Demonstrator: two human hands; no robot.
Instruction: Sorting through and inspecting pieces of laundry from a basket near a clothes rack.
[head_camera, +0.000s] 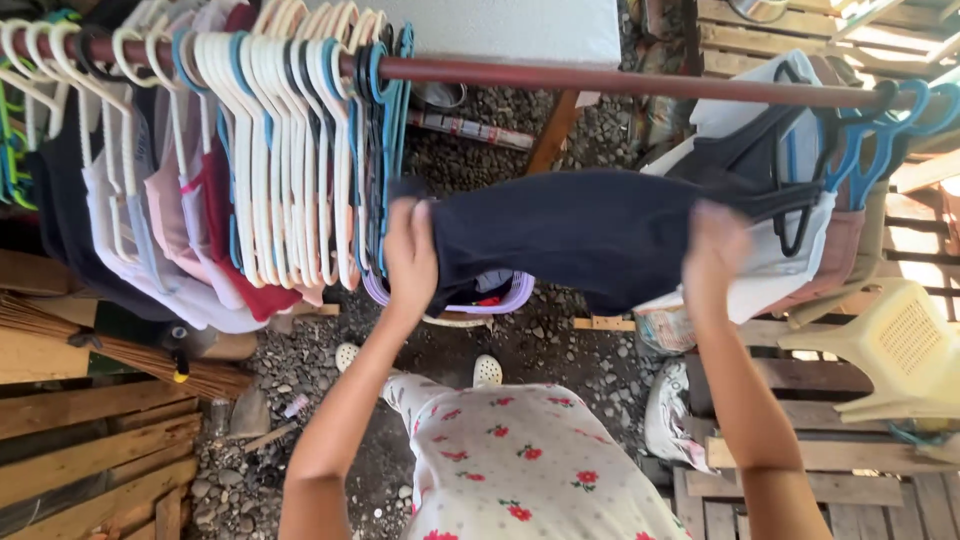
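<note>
Under the rail (600, 78), both hands grip a dark garment (570, 235) stretched between them: left hand (410, 255), right hand (712, 255). Many clothes already hang; this one isn't hung yet.

A single camera sits on the person's head, tilted steeply down and forward, close over the outstretched arms, taking in the clothes rail (620, 80) ahead and the gravel ground (560, 355) below.

Soft daylight throughout, sun glare blowing out the right edge, hands slightly motion-blurred, edges mildly bowed.
</note>
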